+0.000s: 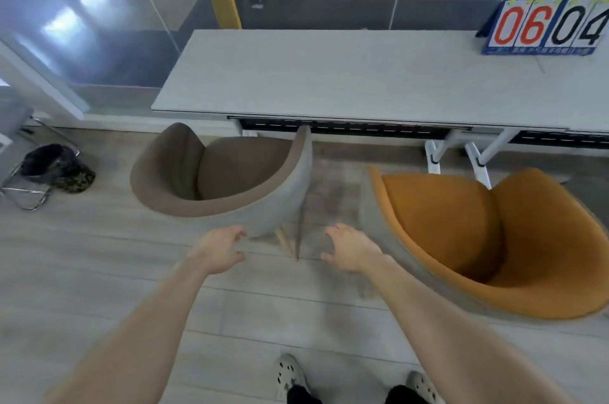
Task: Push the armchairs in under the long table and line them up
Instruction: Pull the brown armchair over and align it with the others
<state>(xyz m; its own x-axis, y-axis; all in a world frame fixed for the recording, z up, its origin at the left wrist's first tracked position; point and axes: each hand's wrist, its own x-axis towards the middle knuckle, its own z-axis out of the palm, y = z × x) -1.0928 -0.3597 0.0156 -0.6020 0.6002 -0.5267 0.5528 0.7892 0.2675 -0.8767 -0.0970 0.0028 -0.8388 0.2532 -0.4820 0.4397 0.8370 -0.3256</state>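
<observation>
Presently both grips empty, fingers loosely apart; left grip (220, 250) just beside rear shell of brown armchair (240, 166), ahead-left, skewed at counter (329, 80) edge; right grip (354, 252) near orange armchair (461, 225), ahead-right, clear of counter.

Bare forearms (148, 321), bare left hand (219, 250) and right hand (354, 252). Pale grey clog-type left shoe (290, 374) and right shoe (418, 384), dark round holes on top. Black cloth (301, 397) above each shoe; trousers or socks, can't tell.
</observation>
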